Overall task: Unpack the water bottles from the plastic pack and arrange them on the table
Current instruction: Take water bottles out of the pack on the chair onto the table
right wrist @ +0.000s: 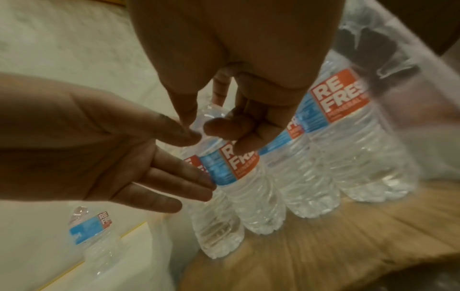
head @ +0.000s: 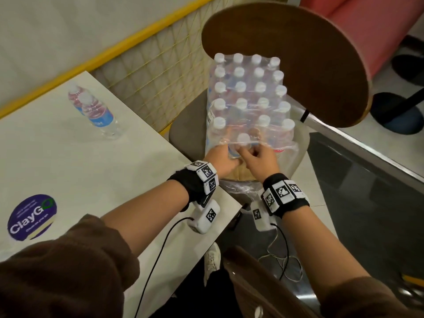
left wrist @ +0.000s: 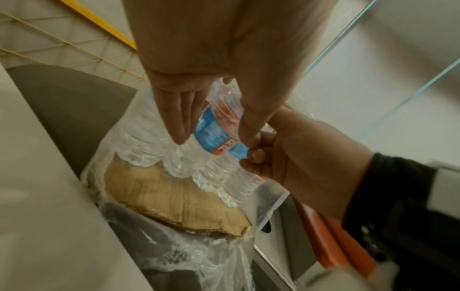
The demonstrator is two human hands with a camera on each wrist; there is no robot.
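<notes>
A shrink-wrapped pack of water bottles (head: 250,95) stands on a cardboard tray (left wrist: 174,196) on a chair seat, its near end torn open. At that end one bottle (right wrist: 239,177) with a white cap (head: 243,138) and a blue-red label stands between both hands. My right hand (right wrist: 201,122) curls round its upper part. My left hand (left wrist: 214,128) has straight fingers, fingertips touching the label on one side and thumb on the other. Two bottles (head: 101,115) stand on the white table (head: 68,168) at the far left.
The chair's round wooden backrest (head: 286,65) rises behind the pack. A yellow wire partition (head: 149,72) runs along the table's far side. Loose plastic wrap (left wrist: 199,256) hangs off the tray's near edge. A round purple sticker (head: 32,216) lies on the table.
</notes>
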